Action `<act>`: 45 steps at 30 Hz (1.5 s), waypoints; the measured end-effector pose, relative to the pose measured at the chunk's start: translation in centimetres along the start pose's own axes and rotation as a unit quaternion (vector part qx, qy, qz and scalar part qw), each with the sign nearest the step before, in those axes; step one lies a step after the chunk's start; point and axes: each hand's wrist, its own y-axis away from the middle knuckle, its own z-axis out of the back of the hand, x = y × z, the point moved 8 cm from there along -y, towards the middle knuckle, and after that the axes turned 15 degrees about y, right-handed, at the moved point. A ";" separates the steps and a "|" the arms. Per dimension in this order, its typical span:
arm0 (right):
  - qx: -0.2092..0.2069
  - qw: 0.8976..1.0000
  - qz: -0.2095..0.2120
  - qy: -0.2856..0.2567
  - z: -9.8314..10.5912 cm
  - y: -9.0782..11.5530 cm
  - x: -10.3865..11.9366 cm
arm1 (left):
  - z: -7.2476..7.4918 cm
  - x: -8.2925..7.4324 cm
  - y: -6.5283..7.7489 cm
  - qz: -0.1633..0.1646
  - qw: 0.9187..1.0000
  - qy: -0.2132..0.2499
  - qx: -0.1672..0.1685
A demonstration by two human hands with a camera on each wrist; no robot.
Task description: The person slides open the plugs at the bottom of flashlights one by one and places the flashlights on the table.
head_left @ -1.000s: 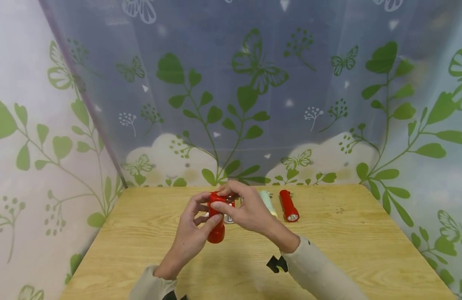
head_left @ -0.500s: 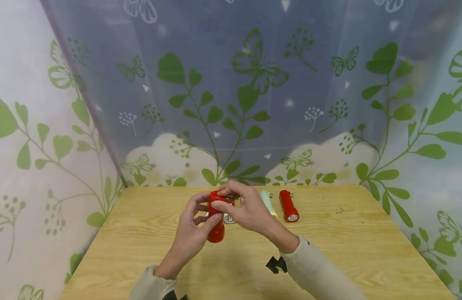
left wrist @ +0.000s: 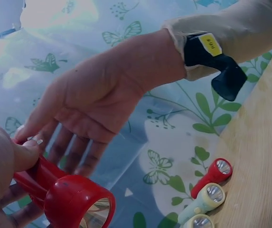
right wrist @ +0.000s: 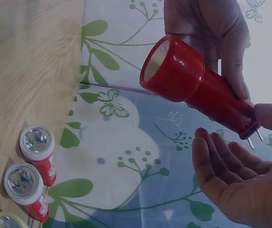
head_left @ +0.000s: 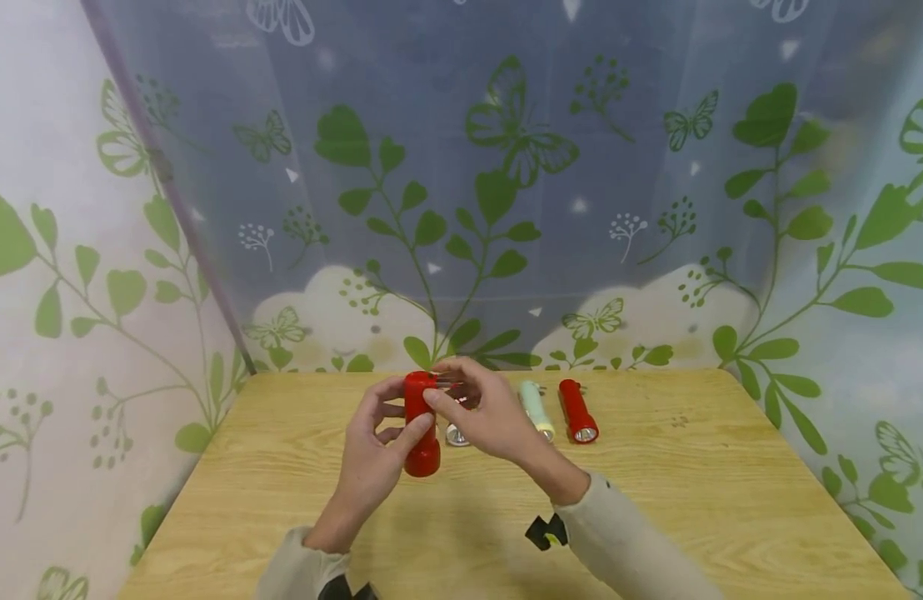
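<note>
A red flashlight (head_left: 421, 457) is held up above the table, lens end down in the head view. My left hand (head_left: 371, 454) grips its body, with the thumb along the near side. Two metal prongs (right wrist: 255, 137) stick out sideways from its tail end. The thumb of my right hand (head_left: 491, 417) touches the body beside the prongs. In the right wrist view, the other fingers (right wrist: 211, 164) of that hand are loosely bent and apart from the body. The left wrist view shows the wide red head (left wrist: 76, 202) of the flashlight.
More flashlights lie on the wooden table (head_left: 656, 500) behind the hands: a mint one (head_left: 534, 407), a red one (head_left: 576, 408) and one with a silver lens (head_left: 457, 435), partly hidden by the right hand. A printed curtain (head_left: 461, 208) rises at the table's back edge.
Both hands and the red flashlight have shifted slightly left and up. The right fingers have moved off its tail end, and the prongs now show, sticking out to the right.
</note>
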 end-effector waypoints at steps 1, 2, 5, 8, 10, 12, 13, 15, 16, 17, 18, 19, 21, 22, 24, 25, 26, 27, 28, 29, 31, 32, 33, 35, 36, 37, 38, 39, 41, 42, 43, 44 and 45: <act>0.006 1.000 -0.007 -0.003 -0.2 -0.1 -0.3 | 0.2 0.1 -0.1 0.002 1.000 0.001 -0.004; 0.012 1.000 -0.013 -0.007 -0.5 -0.1 -0.5 | 0.3 0.1 -0.1 0.001 1.000 0.001 -0.006; 0.026 0.999 -0.017 -0.024 -1.2 -0.3 -1.1 | 0.7 0.1 -0.2 -0.004 1.000 0.000 -0.010; 0.035 0.998 -0.014 -0.048 -1.8 -0.6 -1.5 | 1.1 0.3 -0.4 -0.004 1.000 -0.002 -0.015; 0.040 0.997 -0.015 -0.065 -2.2 -0.8 -1.7 | 1.4 0.5 -0.6 -0.002 1.000 -0.001 -0.020; 0.047 0.995 -0.022 -0.083 -2.7 -0.9 -2.0 | 1.7 0.7 -0.8 0.001 1.000 -0.002 -0.028; 0.051 0.994 -0.026 -0.092 -3.0 -1.0 -2.1 | 1.9 0.8 -0.9 0.003 0.999 -0.003 -0.032; 0.059 0.992 -0.032 -0.111 -3.6 -0.9 -2.4 | 2.3 1.1 -1.1 0.011 0.999 -0.008 -0.041; 0.061 0.990 -0.034 -0.121 -4.0 -0.9 -2.6 | 2.5 1.4 -1.2 0.018 0.999 -0.010 -0.047; 0.062 0.989 -0.036 -0.130 -4.3 -0.9 -2.7 | 2.7 1.5 -1.3 0.022 0.998 -0.013 -0.051; 0.063 0.988 -0.038 -0.137 -4.6 -0.9 -2.8 | 2.9 1.7 -1.4 0.028 0.998 -0.015 -0.055; 0.063 0.987 -0.040 -0.144 -5.0 -0.9 -3.0 | 3.1 2.0 -1.4 0.035 0.997 -0.019 -0.059; 0.061 0.986 -0.044 -0.151 -5.6 -1.0 -3.3 | 3.6 2.4 -1.6 0.045 0.996 -0.028 -0.066; 0.060 0.985 -0.047 -0.153 -5.9 -1.0 -3.4 | 3.8 2.7 -1.8 0.051 0.996 -0.032 -0.069; 0.058 0.986 -0.054 -0.145 -6.4 -1.2 -3.8 | 4.3 3.2 -2.1 0.065 0.994 -0.039 -0.074; 0.057 0.987 -0.055 -0.141 -6.6 -1.3 -3.9 | 4.4 3.4 -2.2 0.073 0.994 -0.039 -0.076; 0.058 0.987 -0.056 -0.136 -6.9 -1.4 -4.1 | 4.6 3.7 -2.4 0.080 0.993 -0.039 -0.077; 0.059 0.988 -0.057 -0.132 -7.1 -1.5 -4.2 | 4.8 4.0 -2.6 0.087 0.992 -0.040 -0.078; 0.060 0.989 -0.059 -0.125 -7.4 -1.5 -4.3 | 4.9 4.2 -2.7 0.094 0.992 -0.039 -0.079; 0.061 0.989 -0.058 -0.119 -7.6 -1.6 -4.4 | 5.0 4.4 -2.9 0.100 0.991 -0.039 -0.079; 0.065 0.990 -0.059 -0.111 -8.1 -1.7 -4.5 | 5.2 4.9 -3.2 0.113 0.990 -0.040 -0.079; 0.067 0.990 -0.061 -0.106 -8.4 -1.8 -4.7 | 5.3 5.1 -3.4 0.120 0.989 -0.041 -0.079; 0.069 0.990 -0.062 -0.102 -8.7 -1.9 -4.8 | 5.4 5.3 -3.5 0.128 0.988 -0.042 -0.081; 0.068 0.991 -0.064 -0.094 -9.2 -2.0 -5.1 | 5.5 5.8 -3.7 0.146 0.985 -0.040 -0.084; 0.067 0.991 -0.066 -0.091 -9.5 -2.1 -5.2 | 5.6 6.1 -3.8 0.153 0.984 -0.039 -0.087; 0.065 0.992 -0.066 -0.085 -9.8 -2.2 -5.4 | 5.7 6.3 -3.9 0.160 0.982 -0.036 -0.090; 0.062 0.992 -0.069 -0.080 -10.0 -2.3 -5.5 | 5.9 6.6 -4.0 0.165 0.981 -0.035 -0.094; 0.060 0.993 -0.071 -0.074 -10.3 -2.4 -5.7 | 6.0 6.8 -4.2 0.168 0.980 -0.035 -0.097; 0.051 0.994 -0.073 -0.063 -10.7 -2.6 -5.9 | 6.4 7.4 -4.5 0.174 0.979 -0.034 -0.101; 0.047 0.994 -0.074 -0.060 -10.9 -2.8 -6.1 | 6.5 7.6 -4.6 0.177 0.978 -0.032 -0.103; 0.042 0.995 -0.076 -0.056 -11.1 -2.8 -6.2 | 6.7 7.9 -4.8 0.182 0.977 -0.030 -0.105; 0.037 0.995 -0.077 -0.053 -11.3 -2.9 -6.2 | 6.9 8.1 -4.9 0.188 0.976 -0.030 -0.106; 0.031 0.995 -0.077 -0.052 -11.5 -3.0 -6.3 | 7.0 8.4 -5.0 0.195 0.975 -0.027 -0.107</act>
